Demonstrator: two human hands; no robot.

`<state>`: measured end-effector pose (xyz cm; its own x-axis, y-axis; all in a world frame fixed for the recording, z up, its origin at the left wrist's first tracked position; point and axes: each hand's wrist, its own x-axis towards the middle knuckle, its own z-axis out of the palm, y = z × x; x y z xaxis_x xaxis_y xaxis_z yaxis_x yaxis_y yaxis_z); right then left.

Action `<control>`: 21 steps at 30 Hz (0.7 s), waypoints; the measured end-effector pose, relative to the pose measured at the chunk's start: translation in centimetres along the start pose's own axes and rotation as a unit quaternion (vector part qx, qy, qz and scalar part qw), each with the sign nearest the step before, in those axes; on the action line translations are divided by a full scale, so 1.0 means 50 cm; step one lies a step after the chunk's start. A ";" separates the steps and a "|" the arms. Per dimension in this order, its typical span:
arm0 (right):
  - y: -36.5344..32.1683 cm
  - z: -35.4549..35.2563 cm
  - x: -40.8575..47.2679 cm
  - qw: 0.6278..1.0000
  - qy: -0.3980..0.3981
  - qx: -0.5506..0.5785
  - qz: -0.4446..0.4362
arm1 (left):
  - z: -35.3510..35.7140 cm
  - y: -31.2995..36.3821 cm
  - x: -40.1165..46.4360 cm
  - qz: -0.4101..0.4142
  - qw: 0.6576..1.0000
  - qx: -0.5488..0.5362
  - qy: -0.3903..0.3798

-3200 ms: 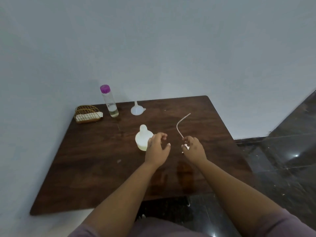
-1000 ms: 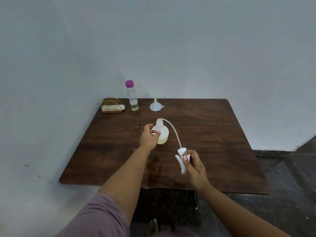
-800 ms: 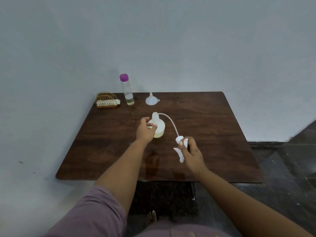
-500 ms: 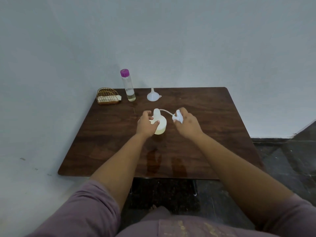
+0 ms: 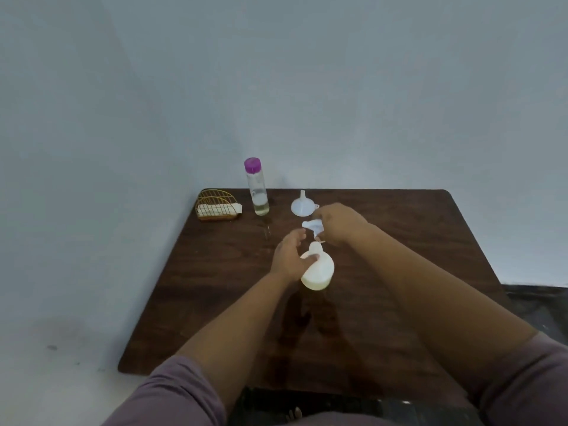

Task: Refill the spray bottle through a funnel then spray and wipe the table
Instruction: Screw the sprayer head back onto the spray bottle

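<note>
The white spray bottle (image 5: pixel 318 271) stands mid-table with a little pale liquid at its base. My left hand (image 5: pixel 290 256) grips its shoulder from the left. My right hand (image 5: pixel 339 224) holds the white spray head (image 5: pixel 313 226) just above the bottle's neck; its dip tube is hidden, apparently down in the neck. A small translucent funnel (image 5: pixel 302 205) lies mouth down behind my right hand. A tall clear bottle with a purple cap (image 5: pixel 257 187), holding a little liquid, stands at the back.
A gold wire holder (image 5: pixel 216 205) with a folded white cloth sits in the table's back left corner. The dark wooden table (image 5: pixel 415 241) meets a pale wall at the back and left. Dark floor lies to the right.
My right hand carried the spray head from the front of the table up to the bottle's neck, feeding the tube inside. The left hand kept hold of the bottle.
</note>
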<state>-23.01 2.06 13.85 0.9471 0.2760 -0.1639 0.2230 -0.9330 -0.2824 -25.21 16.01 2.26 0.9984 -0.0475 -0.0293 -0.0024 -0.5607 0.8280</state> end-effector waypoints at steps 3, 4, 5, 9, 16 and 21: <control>-0.007 0.027 0.025 0.998 -0.056 -0.019 0.005 | 0.025 -0.016 0.009 0.029 0.999 -0.004 -0.045; -0.006 0.043 0.031 0.998 -0.057 -0.028 0.010 | 0.034 -0.025 0.010 0.031 0.999 -0.018 -0.041; -0.004 0.057 0.034 0.998 -0.052 -0.024 0.022 | 0.040 -0.034 0.009 0.032 0.998 -0.034 -0.038; 0.006 0.071 0.043 0.998 -0.044 0.012 0.048 | 0.039 -0.054 0.024 0.051 0.995 -0.062 -0.051; -0.039 0.081 0.046 0.987 -0.098 -0.126 -0.015 | 0.048 -0.083 0.033 0.006 0.994 -0.102 -0.049; -0.023 0.082 0.046 0.990 -0.090 -0.105 -0.012 | 0.043 -0.073 0.031 0.035 0.995 -0.076 -0.050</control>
<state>-22.01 4.71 9.94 0.8887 0.3184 -0.3299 0.3064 -0.9477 -0.0893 -23.76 16.20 -2.00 0.9855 -0.1688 -0.0191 -0.0548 -0.4227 0.9046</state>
